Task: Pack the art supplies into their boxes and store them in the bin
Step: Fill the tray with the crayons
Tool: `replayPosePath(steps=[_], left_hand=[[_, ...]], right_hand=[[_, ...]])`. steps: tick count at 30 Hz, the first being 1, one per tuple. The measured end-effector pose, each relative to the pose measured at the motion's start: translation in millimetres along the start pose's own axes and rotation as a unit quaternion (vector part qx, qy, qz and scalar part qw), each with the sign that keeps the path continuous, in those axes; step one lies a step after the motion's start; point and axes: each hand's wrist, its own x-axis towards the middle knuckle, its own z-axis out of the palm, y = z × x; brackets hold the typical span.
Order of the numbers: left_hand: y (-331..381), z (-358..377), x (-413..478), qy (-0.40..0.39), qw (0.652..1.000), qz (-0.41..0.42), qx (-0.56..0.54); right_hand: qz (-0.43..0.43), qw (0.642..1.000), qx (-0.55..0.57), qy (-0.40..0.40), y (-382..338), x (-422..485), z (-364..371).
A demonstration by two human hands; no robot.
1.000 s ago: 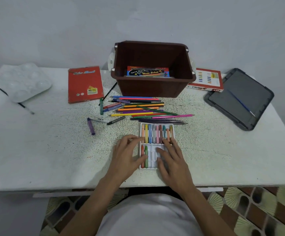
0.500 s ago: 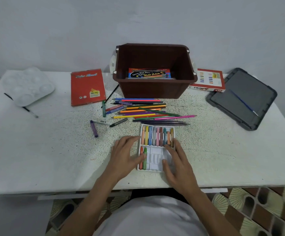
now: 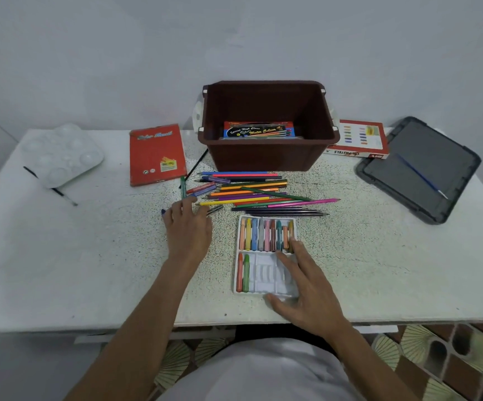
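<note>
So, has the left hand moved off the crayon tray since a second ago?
Yes. The left hand has come off the left edge of the tray and gone up and left, toward the loose pencils.

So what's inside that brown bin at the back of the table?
The brown bin holds a flat water colour box, lying on its floor. The bin's near wall covers the front part of the floor, so anything there cannot be seen.
</note>
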Motion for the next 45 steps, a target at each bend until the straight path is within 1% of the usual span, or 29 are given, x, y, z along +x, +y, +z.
replayPosePath(steps=[3, 6, 8, 10, 11, 12, 14, 16, 18, 23, 26, 31, 34, 37, 41, 45], left_hand=[[-0.3, 0.7, 1.1, 0.023, 1.0, 0.02, 0.006], [0.8, -4.2, -6.4, 0.061, 0.997, 0.053, -0.017], [3.1, -10.9, -14.1, 0.073, 0.993, 0.065, -0.06], [7.2, -17.9, -22.8, 0.06, 0.986, 0.05, -0.144], [10.1, -22.6, -26.4, 0.041, 0.977, 0.027, -0.205], [13.2, -27.9, -30.3, 0.021, 0.961, -0.004, -0.277], [20.4, -39.5, -37.5, -0.01, 0.915, -0.06, -0.399], [27.3, -47.2, -43.6, -0.029, 0.886, -0.082, -0.455], [33.4, -49.9, -49.1, -0.05, 0.877, -0.074, -0.473], [43.2, -41.7, -60.3, -0.122, 0.877, -0.02, -0.465], [44.9, -31.7, -66.1, -0.167, 0.888, 0.012, -0.429], [42.6, -17.4, -68.8, -0.145, 0.934, 0.106, -0.308], [35.5, -9.7, -68.6, -0.124, 0.943, 0.121, -0.283], [33.2, -3.4, -72.9, -0.118, 0.947, 0.112, -0.277], [30.3, 3.5, -75.8, -0.111, 0.959, 0.04, -0.26], [31.4, 1.0, -72.4, -0.136, 0.961, -0.018, -0.24]], right_hand=[[0.002, 1.0, 0.009, 0.013, -0.5, 0.7, -2.3], [0.007, 1.0, 0.015, 0.024, -1.3, 1.7, -4.0], [0.007, 1.0, 0.013, 0.026, -1.3, 1.2, -3.1], [0.01, 1.0, 0.012, 0.026, -0.9, 0.5, -2.3], [0.013, 1.0, 0.009, 0.027, -0.7, 0.2, -1.9], [0.015, 0.999, 0.007, 0.027, -1.1, -0.3, -1.5], [0.014, 0.999, 0.009, 0.032, -2.3, -0.2, -0.5], [0.012, 0.999, 0.007, 0.033, -2.8, 0.1, 0.1], [0.016, 0.999, 0.003, 0.028, -1.5, 0.0, 0.0], [0.023, 1.0, 0.006, 0.016, 0.9, 1.2, 1.1], [0.023, 1.0, 0.005, 0.013, 1.2, 1.5, 0.6], [0.021, 1.0, 0.012, 0.017, 1.1, 0.4, 1.0], [0.02, 1.0, 0.007, 0.015, 1.2, -0.3, 1.0], [0.022, 1.0, 0.007, 0.012, 2.4, -0.8, 1.9], [0.017, 1.0, -0.006, 0.008, 4.6, -1.6, 4.4], [0.007, 1.0, -0.005, 0.002, 9.4, -0.3, 4.2]])
